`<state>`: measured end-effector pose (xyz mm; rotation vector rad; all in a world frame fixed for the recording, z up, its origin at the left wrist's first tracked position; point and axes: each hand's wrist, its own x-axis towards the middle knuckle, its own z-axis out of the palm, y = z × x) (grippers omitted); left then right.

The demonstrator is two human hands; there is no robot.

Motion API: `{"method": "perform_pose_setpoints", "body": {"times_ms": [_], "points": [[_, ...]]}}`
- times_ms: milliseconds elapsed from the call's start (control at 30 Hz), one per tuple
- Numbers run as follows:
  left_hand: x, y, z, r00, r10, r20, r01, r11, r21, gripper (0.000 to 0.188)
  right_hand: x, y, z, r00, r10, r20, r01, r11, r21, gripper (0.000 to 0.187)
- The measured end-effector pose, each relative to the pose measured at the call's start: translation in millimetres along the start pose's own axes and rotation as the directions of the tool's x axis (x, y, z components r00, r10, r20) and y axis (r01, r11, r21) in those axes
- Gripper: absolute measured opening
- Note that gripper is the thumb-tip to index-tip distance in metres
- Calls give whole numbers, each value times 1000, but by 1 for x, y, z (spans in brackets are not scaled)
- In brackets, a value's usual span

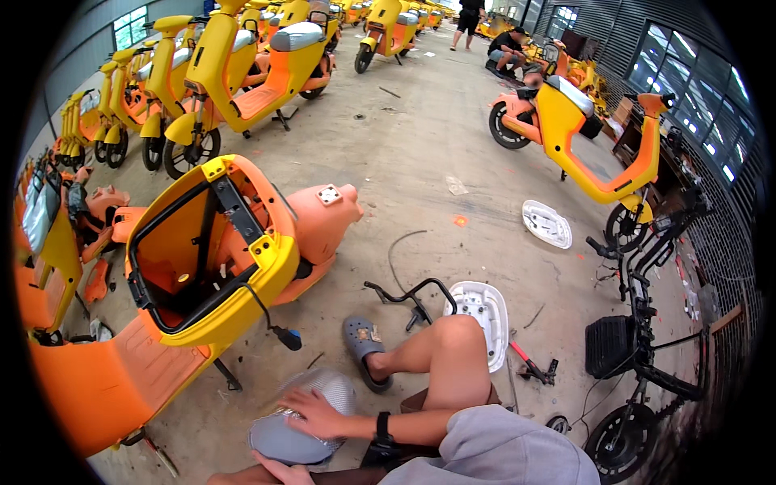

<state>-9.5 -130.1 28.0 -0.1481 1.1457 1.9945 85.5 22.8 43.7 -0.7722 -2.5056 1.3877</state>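
A grey scooter seat [295, 428] with a silvery textured side lies in front of me at the lower edge. My right hand [314, 415], a black band on its wrist, rests on top of it with fingers spread. Low at the picture's edge, my left hand [284, 471] lies along the seat's near rim, a finger stretched out; the rest of that hand is cut off. Just left stands a yellow and orange scooter body [279, 263], its seat opening bare and a cable with a blue-tipped plug [285, 337] hanging over the side.
Beyond my grey clog [365, 352] lie a bent black tube rack [412, 301], a white plastic shell [489, 311] and a red-handled tool [529, 361]. A stripped black frame [638, 323] stands right. Rows of yellow scooters [259, 89] fill the far left; another person [508, 52] sits far off.
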Motion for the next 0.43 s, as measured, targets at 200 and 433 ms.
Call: {"method": "perform_pose_setpoints", "body": {"times_ms": [200, 433], "points": [[5, -6, 11, 997, -59, 46, 63, 993, -103, 71, -25, -53, -7, 868, -483, 118, 497, 850, -176, 70], [20, -13, 26, 969, -213, 127, 248, 823, -512, 70, -15, -31, -69, 797, -386, 464, 591, 656, -469, 99]]}}
